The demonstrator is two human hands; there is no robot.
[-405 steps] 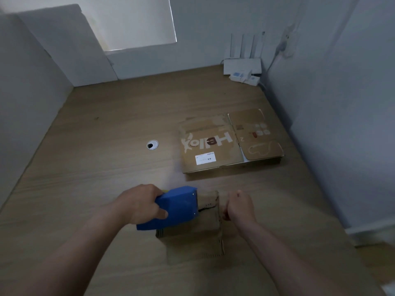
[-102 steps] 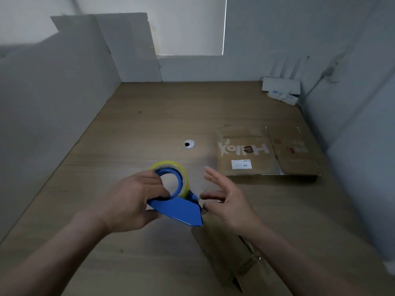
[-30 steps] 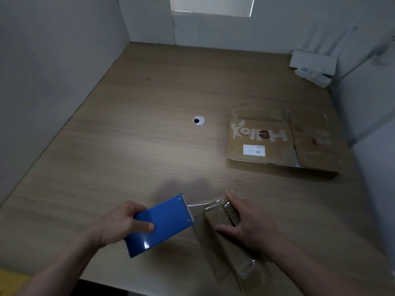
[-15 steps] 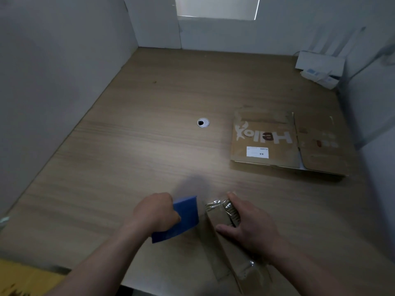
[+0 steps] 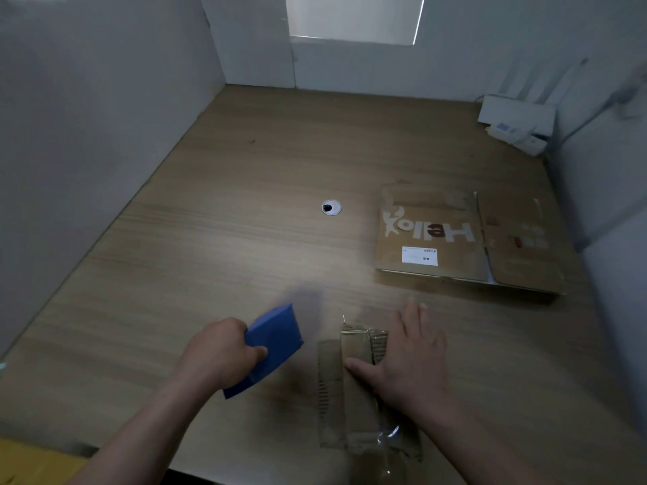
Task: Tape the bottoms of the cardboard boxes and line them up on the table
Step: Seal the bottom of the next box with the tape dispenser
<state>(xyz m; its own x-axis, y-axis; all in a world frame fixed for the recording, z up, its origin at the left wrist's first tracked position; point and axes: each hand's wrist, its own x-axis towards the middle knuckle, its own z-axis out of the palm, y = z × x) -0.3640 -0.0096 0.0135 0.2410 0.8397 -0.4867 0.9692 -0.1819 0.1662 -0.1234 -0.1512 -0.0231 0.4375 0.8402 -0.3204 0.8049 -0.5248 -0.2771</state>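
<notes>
Since the frame half a second earlier, the right hand (image 5: 409,365) has been opened flat. Its fingers, then curled over the far end of the small cardboard box (image 5: 350,390), are now spread straight and pressed down on the box's right half. The box itself has been turned so that its long axis runs towards 12 o'clock. The tape dispenser (image 5: 271,348) has been drawn off to 9 o'clock of the box and is now apart from it. It is gripped by the left hand (image 5: 224,355), with the fingers wrapped round its blue body. The strand seen a second ago between dispenser and box is not found now, so the tape is judged to have been cut.

The box is located at 6 o'clock on the table (image 5: 245,239), near the front edge. A glossy film, probably clear tape (image 5: 388,432), is noted at its near end, though the dim light prevents certainty. Taping of this box is judged near complete, with smoothing in hand. Two flattened boxes (image 5: 430,236) lie side by side at 3 o'clock and appear untaped; lining up has not been started. A cable grommet (image 5: 331,207) at the centre and a router (image 5: 514,117) at 1 o'clock are also recorded
</notes>
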